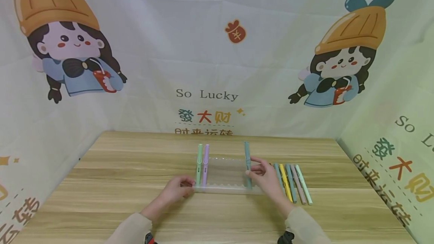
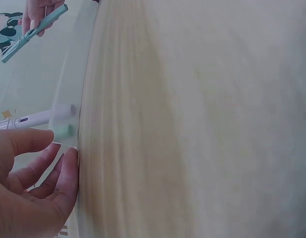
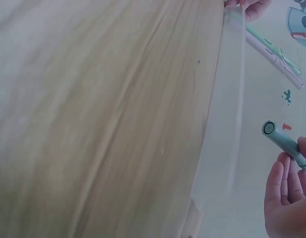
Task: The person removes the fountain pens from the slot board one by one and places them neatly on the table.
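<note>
A clear plastic pen stand point(image 1: 223, 189) sits on the wooden table, with a green pen point(image 1: 199, 159) and a purple pen point(image 1: 206, 157) upright in its left end. My left hand point(image 1: 175, 191) pinches the stand's left end between thumb and fingers, close beside the green pen. My right hand point(image 1: 267, 178) holds a teal pen point(image 1: 247, 153) upright over the stand's right part. In the right wrist view, the lower end of the teal pen point(image 3: 281, 138) shows apart from the stand's front strip point(image 3: 217, 124), with thumb and fingers around the barrel.
Right of the stand, several pens lie side by side on the table, among them a yellow pen point(image 1: 286, 183), a mauve pen point(image 1: 300, 185) and a pale mint pen point(image 1: 304, 185). A printed cloth point(image 1: 152, 67) hangs behind the table and along its sides.
</note>
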The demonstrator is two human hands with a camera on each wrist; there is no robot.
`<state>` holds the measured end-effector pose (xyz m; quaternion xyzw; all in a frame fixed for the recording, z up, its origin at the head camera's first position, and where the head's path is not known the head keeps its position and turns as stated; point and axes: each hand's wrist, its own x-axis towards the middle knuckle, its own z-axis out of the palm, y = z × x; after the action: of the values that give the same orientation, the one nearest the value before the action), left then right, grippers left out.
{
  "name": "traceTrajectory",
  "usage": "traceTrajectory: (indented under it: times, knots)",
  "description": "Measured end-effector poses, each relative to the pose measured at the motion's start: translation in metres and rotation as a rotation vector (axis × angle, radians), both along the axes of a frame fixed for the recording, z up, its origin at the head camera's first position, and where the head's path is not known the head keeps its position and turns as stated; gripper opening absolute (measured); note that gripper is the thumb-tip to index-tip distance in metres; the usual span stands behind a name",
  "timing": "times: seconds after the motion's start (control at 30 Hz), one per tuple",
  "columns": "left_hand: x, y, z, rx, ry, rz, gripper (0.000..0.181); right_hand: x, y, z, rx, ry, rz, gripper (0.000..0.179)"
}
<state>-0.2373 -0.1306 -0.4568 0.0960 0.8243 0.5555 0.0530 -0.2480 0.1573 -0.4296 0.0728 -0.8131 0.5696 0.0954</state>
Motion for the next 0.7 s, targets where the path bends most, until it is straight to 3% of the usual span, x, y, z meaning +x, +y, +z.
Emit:
traceTrajectory:
  times: [0.2, 0.43, 0.7]
  knots:
    - [0.001, 0.001, 0.001, 0.002, -0.012, 0.016, 0.018, 0.005, 0.012, 0.004, 0.013, -0.042, -0.013, 0.044]
    - [0.000, 0.001, 0.000, 0.002, -0.013, 0.018, 0.019, 0.009, 0.029, 0.006, 0.016, -0.022, 0.008, 0.045]
    - [0.000, 0.000, 0.000, 0.008, -0.009, 0.005, 0.019, 0.013, 0.048, 0.010, 0.111, -0.026, -0.004, 0.046]
